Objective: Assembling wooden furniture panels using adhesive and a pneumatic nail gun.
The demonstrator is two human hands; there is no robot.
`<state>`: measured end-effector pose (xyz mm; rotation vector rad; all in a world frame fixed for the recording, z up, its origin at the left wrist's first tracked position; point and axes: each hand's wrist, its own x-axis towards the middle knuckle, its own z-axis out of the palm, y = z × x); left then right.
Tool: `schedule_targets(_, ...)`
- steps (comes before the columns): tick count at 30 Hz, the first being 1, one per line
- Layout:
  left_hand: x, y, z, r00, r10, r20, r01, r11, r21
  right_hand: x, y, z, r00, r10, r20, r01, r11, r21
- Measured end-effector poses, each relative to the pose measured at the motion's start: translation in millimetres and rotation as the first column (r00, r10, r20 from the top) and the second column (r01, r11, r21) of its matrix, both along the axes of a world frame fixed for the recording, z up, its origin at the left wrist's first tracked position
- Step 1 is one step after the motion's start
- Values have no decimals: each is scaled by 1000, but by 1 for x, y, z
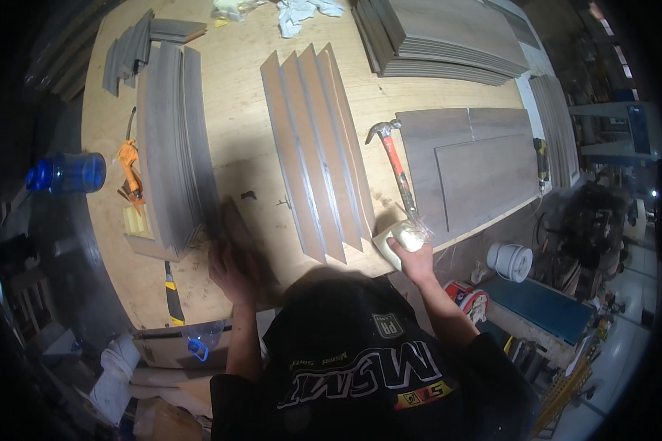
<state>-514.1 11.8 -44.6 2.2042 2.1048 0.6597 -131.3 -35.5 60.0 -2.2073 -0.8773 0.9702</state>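
Right hand (pixel 417 259) grips a pale pouch (pixel 410 234) right of brown strips (pixel 309 147); left hand (pixel 232 273) left of them, I cannot tell its hold.

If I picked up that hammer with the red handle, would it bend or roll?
The hammer probably won't bend: its straight handle looks stiff. It may feel top-heavy, since the head looks like metal. That wide head should probably stop it rolling far.

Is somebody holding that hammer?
No, the hammer lies on the wooden table, while the right grip is around a pale object.
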Motion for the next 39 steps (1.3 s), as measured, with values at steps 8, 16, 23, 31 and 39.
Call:
schedule_targets(8,-2,6,0,997,-6,71,7,1000,-2,36,52,30,503,-114,-857,366,926,92)
schedule_targets(16,0,14,2,996,49,77,-43,996,-76,3,235,0,760,-88,-643,311,919,241)
schedule_targets(23,2,3,-4,989,143,-25,-145,986,-82,-27,352,-27,934,-78,-347,209,911,356)
schedule_targets(31,-6,-2,-18,994,107,-20,-109,987,-122,-30,417,-45,985,-26,-173,100,896,433)
schedule_targets(39,-4,-2,-3,996,93,-2,-91,974,-208,-26,418,-54,986,-54,-158,114,907,406)
